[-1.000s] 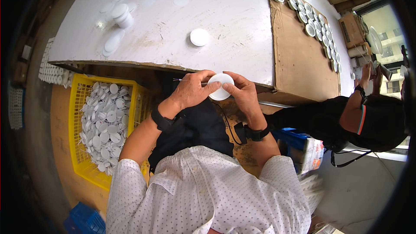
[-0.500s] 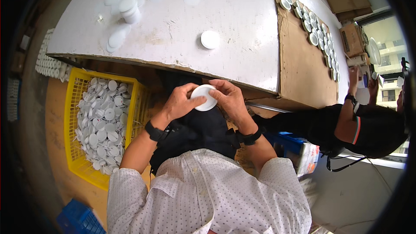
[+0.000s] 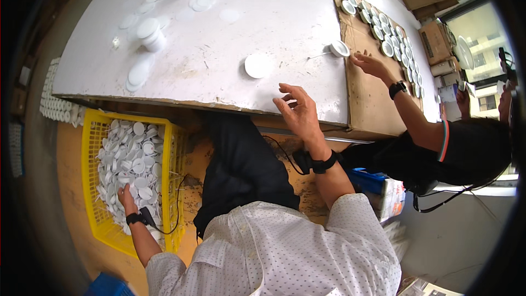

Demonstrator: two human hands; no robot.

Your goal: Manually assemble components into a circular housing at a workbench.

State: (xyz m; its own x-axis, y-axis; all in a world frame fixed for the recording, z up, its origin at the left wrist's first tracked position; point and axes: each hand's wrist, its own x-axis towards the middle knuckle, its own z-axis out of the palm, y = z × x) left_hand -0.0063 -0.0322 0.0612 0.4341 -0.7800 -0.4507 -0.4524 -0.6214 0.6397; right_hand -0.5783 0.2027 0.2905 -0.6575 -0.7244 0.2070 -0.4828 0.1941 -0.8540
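White discs [image 3: 138, 129] heaped in yellow crate [image 3: 171, 153]; L hand [image 3: 127, 200] at them, can't tell if gripping; R hand [image 3: 301, 114] empty, fingers loosely apart, nr bench [image 3: 192, 79]; best pinch one by rim, w/o snagging others.

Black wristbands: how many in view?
3: the left wrist's band, the right wrist's band, and the co-worker's band on the outstretched arm. Others may be hidden or too small to tell at the far right.
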